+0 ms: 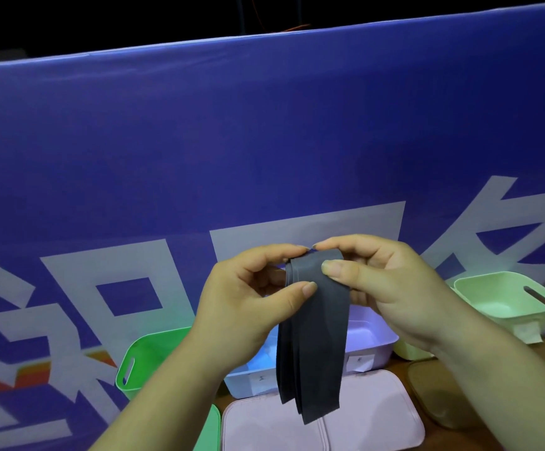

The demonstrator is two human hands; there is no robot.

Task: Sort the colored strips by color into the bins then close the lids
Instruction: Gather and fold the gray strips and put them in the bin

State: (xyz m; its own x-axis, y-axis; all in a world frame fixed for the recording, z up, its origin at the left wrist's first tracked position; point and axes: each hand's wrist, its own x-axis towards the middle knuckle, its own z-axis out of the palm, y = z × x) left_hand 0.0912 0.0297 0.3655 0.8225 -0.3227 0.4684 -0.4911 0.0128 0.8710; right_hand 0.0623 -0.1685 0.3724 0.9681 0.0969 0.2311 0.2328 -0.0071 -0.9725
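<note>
A bunch of dark grey strips hangs in mid air in front of me. My left hand pinches the bunch near its top left edge between thumb and fingers. My right hand pinches its top right, thumb on the front face. Below and behind the strips stands an open pale lilac bin. A bright green bin stands to its left and a pale green bin to its right. Two pink lids lie flat in front of the lilac bin.
A blue banner with white characters rises right behind the bins. A green lid lies at the bottom, partly under my left forearm. A brownish lid rests on the wooden table at the right, beside a yellowish bin.
</note>
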